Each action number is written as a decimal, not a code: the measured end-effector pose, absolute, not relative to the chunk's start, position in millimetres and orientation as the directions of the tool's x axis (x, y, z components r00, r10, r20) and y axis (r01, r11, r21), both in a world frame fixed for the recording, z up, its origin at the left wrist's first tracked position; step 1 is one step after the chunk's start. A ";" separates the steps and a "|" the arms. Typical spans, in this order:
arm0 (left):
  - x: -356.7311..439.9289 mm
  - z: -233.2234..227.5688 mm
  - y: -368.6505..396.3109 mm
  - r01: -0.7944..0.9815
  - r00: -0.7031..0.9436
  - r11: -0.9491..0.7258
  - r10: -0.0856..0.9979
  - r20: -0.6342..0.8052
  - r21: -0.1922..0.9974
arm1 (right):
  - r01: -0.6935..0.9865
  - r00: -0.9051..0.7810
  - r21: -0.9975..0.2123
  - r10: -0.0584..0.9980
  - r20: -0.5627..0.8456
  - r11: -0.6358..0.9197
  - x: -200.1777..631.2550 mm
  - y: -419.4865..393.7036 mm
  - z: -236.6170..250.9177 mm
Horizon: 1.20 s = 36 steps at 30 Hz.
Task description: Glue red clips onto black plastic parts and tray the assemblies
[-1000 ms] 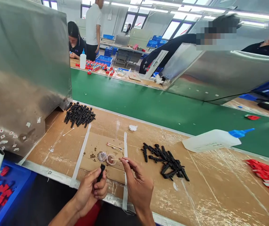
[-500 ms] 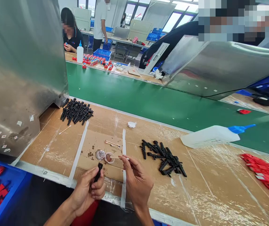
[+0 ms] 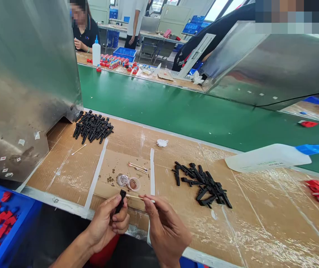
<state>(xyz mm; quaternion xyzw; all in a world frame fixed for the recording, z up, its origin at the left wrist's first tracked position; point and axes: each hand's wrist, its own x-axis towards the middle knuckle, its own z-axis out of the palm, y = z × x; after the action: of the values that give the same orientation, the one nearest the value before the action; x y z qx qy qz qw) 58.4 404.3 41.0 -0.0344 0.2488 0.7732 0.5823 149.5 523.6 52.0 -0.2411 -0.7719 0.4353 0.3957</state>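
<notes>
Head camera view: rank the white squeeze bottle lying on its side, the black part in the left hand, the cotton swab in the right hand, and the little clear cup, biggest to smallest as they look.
1. Bottle
2. Swab
3. Black part and cup: too close to rank; the left hand hides much of the part.

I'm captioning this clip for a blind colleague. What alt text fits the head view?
A left hand holds a small black part while the right hand touches a cotton swab to its tip, over a cardboard-covered bench with piles of black parts beside a green conveyor.
</notes>
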 end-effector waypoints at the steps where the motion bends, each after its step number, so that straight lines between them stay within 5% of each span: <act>1: 58.6 40.9 404.3 -0.917 -0.320 -0.199 0.883 -0.342 0.344 | 0.026 -0.588 -0.859 0.703 0.401 0.512 148.9 523.2 50.4; 36: 60.2 40.4 402.8 -0.910 -0.338 -0.222 0.886 -0.317 0.350 | -0.053 -0.641 -0.731 0.538 0.547 0.680 144.3 522.4 57.5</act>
<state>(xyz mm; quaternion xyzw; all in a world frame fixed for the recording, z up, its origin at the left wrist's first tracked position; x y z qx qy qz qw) 60.2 402.8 40.4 -0.0248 0.2421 0.7812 0.5749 144.3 522.4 57.5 -0.1470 -0.8260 0.3719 0.3973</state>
